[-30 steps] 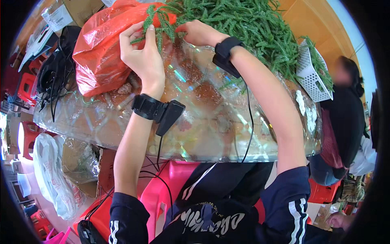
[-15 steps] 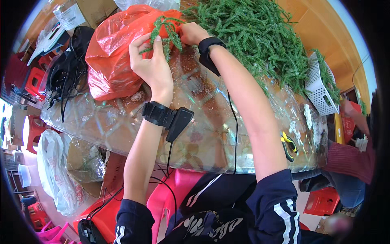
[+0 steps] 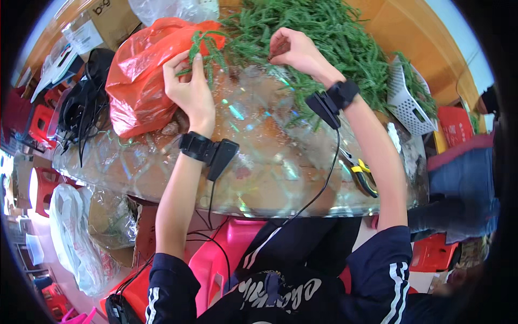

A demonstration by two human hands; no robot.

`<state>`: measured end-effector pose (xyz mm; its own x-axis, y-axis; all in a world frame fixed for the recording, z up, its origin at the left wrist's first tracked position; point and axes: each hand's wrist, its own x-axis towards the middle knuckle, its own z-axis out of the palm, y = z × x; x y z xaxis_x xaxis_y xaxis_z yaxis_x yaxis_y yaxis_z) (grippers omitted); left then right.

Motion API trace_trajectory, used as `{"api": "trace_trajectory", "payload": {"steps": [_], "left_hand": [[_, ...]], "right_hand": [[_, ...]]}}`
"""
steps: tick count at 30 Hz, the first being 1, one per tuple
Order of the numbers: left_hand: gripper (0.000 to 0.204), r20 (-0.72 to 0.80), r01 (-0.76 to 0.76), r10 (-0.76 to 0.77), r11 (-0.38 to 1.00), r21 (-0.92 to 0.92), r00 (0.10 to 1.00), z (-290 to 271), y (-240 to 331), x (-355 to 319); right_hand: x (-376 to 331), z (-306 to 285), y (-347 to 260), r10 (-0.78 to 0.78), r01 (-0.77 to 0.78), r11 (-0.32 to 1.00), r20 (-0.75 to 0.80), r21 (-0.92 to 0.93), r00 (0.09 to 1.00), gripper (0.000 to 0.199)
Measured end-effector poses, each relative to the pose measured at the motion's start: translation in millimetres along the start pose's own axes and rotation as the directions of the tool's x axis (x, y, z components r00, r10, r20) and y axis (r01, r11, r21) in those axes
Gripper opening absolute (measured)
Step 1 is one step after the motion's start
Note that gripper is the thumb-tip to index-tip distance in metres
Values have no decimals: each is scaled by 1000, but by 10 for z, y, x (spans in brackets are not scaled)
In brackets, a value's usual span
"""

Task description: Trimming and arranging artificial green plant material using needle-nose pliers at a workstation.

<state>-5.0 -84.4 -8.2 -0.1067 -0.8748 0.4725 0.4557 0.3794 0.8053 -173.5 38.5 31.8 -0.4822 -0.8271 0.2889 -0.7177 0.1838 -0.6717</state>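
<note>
At the far left a tangle of black cords (image 3: pixel 86 102) lies on the round glass-topped surface (image 3: pixel 270 183), and next to it slumps a crumpled red plastic bag (image 3: pixel 137 86).

Your left hand (image 3: pixel 189 89) rests against the right edge of that bag. Its grip is closed: thumb and fingers pinch a short green needle-leaved sprig (image 3: pixel 204 47) near its base, and the sprig stands up and away from your palm, its long axis running roughly from you toward the far edge of the surface.

Your right hand (image 3: pixel 294 51) is just right of it, apart from the sprig, with the fingers curled in at the near edge of the big heap of loose green sprigs (image 3: pixel 334 43). Something small seems nipped between the fingertips, but you cannot tell what. So the heap lies right beside and beyond your right hand, and that hand is the nearer one to it; the left is nearer the bag.

Farther right, yellow-handled cutters (image 3: pixel 360 175) lie on the surface near your right forearm, and a white slotted plastic basket (image 3: pixel 407 100) sits beyond, sprigs in it.
</note>
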Motion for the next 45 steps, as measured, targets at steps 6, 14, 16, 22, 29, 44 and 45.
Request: {"api": "trace_trajectory", "payload": {"steps": [6,14,16,22,29,44,45], "left_hand": [[18,197,-29,29,1000,-4,980,203,46,-279],[21,565,409,-337,913,0,753,631,259,-809],[21,618,473,-379,881,12,689,685,249,-885],[20,737,536,-378,844,26,560,615,210,-1033],[19,777,459,-394,875,153,492,594,230,-1017],[19,768,308,-315,938,161,558,560,339,-1072],[18,761,305,-305,941,148,572,558,329,-1073]], "right_hand": [[-957,-513,-26,-57,6,841,-78,-542,995,21],[-1676,-591,-106,76,-64,997,-404,43,912,27],[-1704,-525,-229,136,-136,990,-380,27,915,27],[-1783,-470,-263,36,-51,999,-479,-19,877,29],[-1865,-437,-352,-65,22,995,-468,-96,881,31],[-1890,-346,-391,-242,84,932,-434,-352,868,31],[-1883,-347,-403,-255,96,932,-446,-350,858,31]]}}
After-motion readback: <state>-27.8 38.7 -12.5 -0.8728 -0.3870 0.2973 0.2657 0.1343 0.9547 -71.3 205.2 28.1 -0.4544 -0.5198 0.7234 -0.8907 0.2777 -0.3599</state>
